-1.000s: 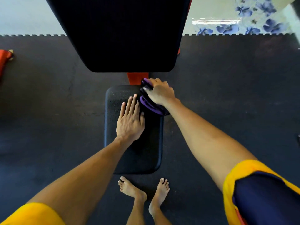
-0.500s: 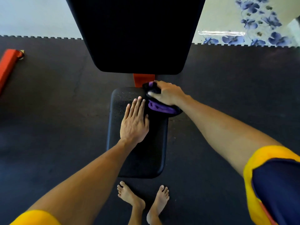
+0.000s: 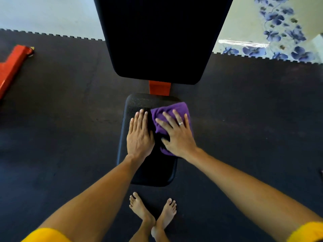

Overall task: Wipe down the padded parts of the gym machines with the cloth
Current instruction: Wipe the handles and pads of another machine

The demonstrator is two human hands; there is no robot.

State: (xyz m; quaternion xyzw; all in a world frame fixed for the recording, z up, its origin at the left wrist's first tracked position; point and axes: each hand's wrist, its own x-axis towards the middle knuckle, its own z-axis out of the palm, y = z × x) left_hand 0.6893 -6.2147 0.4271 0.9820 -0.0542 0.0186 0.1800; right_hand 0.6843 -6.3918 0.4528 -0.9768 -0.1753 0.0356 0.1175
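Observation:
A black padded seat [image 3: 153, 170] of a bench lies below me, with a larger black backrest pad [image 3: 162, 37] beyond it. A purple cloth [image 3: 172, 109] is spread on the right half of the seat. My right hand [image 3: 176, 135] presses flat on the cloth with fingers spread and a ring on one finger. My left hand [image 3: 139, 135] rests flat on the bare left half of the seat, fingers straight, right beside the cloth.
An orange frame bar [image 3: 159, 88] joins seat and backrest. Another orange machine part [image 3: 12, 67] lies on the dark rubber floor mat [image 3: 61, 137] at far left. My bare feet [image 3: 152, 217] stand just in front of the seat. Floral tiles [image 3: 279, 32] lie beyond the mat.
My right hand has moved from gripping the bunched cloth at the seat's far right corner to pressing it flat on the seat top, nearer me. The left hand stays put.

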